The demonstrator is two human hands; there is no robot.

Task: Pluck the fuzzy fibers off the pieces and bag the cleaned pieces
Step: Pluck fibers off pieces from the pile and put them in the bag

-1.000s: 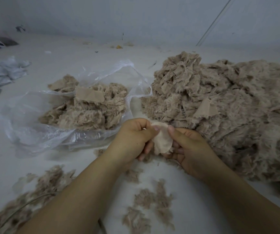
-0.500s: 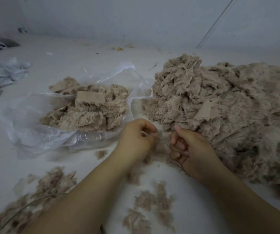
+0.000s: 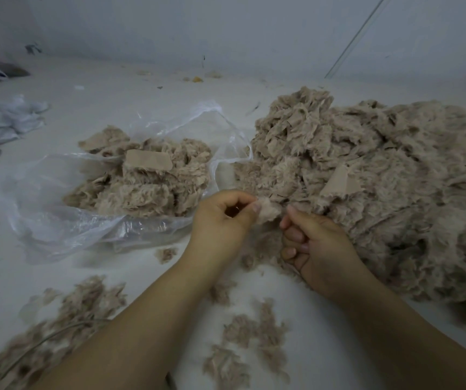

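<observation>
At the centre of the frame the left hand (image 3: pixel 223 218) pinches a small fuzzy piece (image 3: pixel 267 211) between thumb and curled fingers, holding its left edge. The right hand (image 3: pixel 315 246) sits just to the right of and below that piece, fingers curled in toward the palm and thumb raised toward its lower right edge; whether it pinches any fibers or merely touches them I cannot tell. The piece lies between the two hands, its longer side running roughly left to right, so a pluck looks likely to go rightward and down, away from the left-hand grip.

The clear plastic bag (image 3: pixel 65 220) lies open to the left of the left hand, in the middle left of the frame, with cleaned pieces (image 3: pixel 144 181) heaped inside. Its mouth faces right, toward the hands, and the left hand is the nearer one, so bagging probably falls to it.

Directly to the right of and behind the hands rises the big pile of uncleaned pieces (image 3: pixel 381 175), filling the right half of the frame and touching the held piece's far side. Plucked fiber tufts (image 3: pixel 254 339) lie scattered on the white surface (image 3: pixel 113 99) at lower centre and lower left. A pale wall (image 3: pixel 226 29) closes the top of the frame, and crumpled bluish bags (image 3: pixel 4 119) lie at the left edge.
</observation>
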